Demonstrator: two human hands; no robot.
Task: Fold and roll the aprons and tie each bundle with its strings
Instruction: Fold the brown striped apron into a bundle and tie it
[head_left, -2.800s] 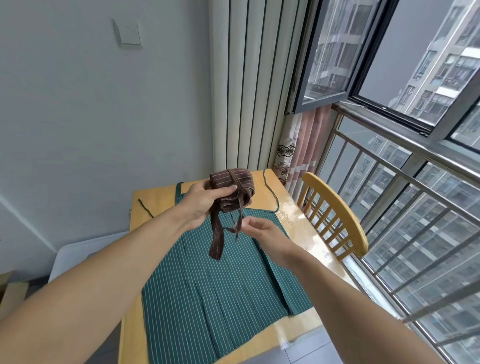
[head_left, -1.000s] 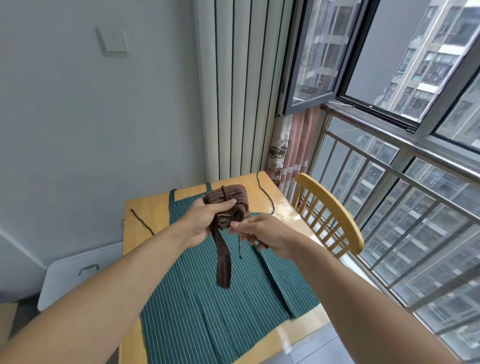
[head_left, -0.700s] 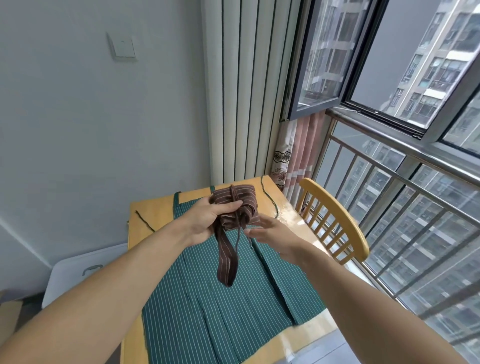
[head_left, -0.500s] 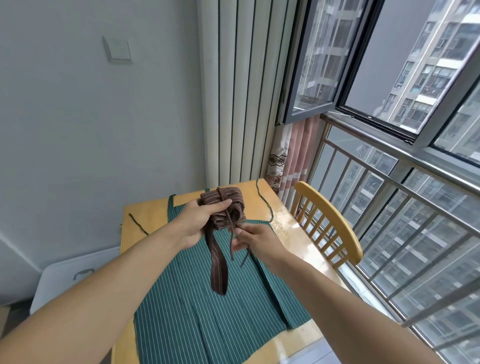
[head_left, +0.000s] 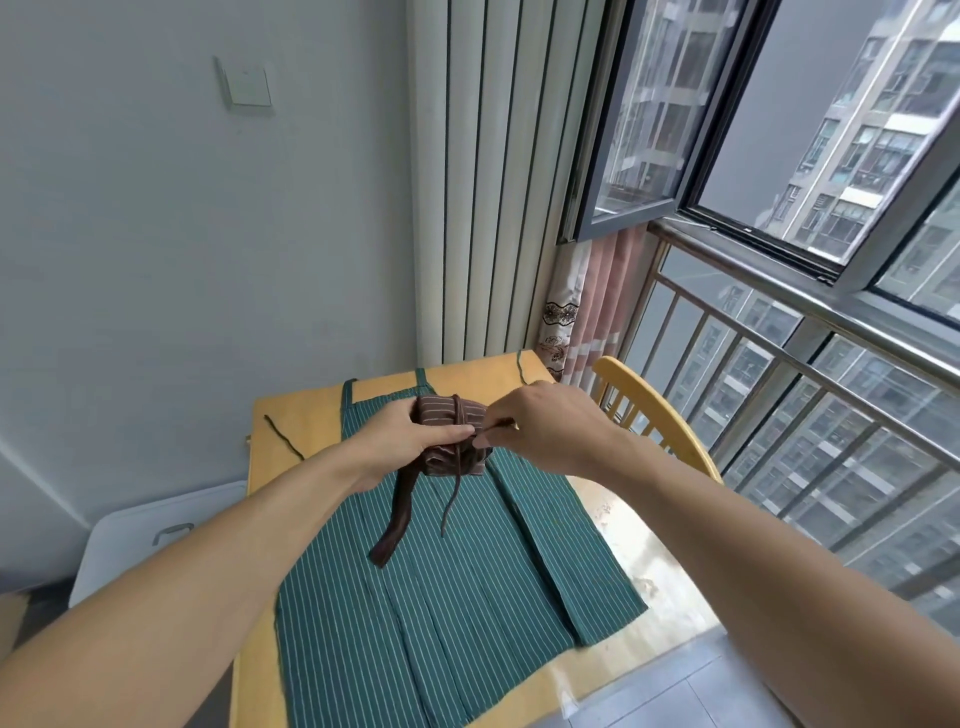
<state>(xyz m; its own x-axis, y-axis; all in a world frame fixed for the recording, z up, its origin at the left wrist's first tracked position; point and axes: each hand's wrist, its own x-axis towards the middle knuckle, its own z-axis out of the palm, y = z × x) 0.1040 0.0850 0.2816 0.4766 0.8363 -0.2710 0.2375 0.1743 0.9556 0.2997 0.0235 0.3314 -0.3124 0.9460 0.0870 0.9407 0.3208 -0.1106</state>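
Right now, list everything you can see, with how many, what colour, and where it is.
brown apron bundle: one, brown striped, rolled, held above the green apron
brown strings: two, brown, hanging from the bundle
green apron: one, green striped, flat on the table
table: one, light wood, under the green apron
chair: one, light wood, right of the table
white box: one, left of the table
left hand: grips the bundle
right hand: fingers pinch a string

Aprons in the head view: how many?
2. A brown apron, rolled into a bundle, held above the table by the left hand and right hand; a green apron lying flat on the table. No others visible.
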